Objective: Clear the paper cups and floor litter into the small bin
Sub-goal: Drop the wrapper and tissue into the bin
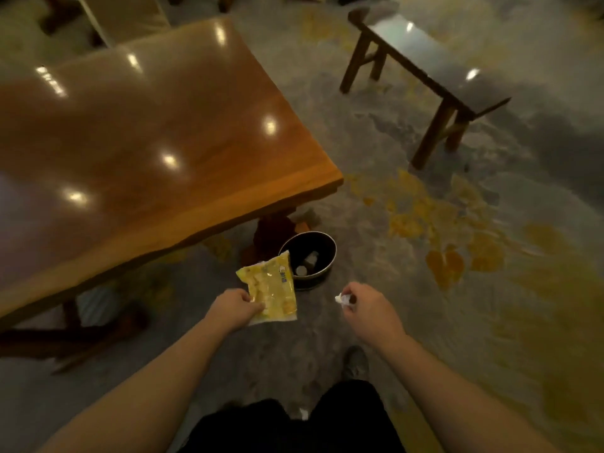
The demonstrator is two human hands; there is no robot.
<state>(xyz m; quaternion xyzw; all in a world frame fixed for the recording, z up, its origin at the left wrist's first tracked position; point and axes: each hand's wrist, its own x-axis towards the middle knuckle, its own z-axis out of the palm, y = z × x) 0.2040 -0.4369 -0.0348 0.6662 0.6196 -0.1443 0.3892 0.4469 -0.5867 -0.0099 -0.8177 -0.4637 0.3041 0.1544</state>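
A small dark round bin [327, 246] stands on the floor by the table's corner, with paper cups [307, 263] lying inside it. My left hand [233, 307] grips a yellow snack wrapper [271, 289] by its lower left corner; the wrapper's top edge overlaps the bin's near rim in the view. My right hand [366, 305] is to the right of the wrapper, its fingertips pinched on a small white crumpled scrap [341, 299]. Both hands hover short of the bin. A tiny white bit [304, 414] shows near my legs at the bottom.
A large glossy wooden table [147, 142] fills the left, its base [271, 233] just behind the bin. A dark wooden bench [425, 70] stands at the back right. The grey floor with yellow patches [441, 250] stretches right. My shoe [356, 362] is below.
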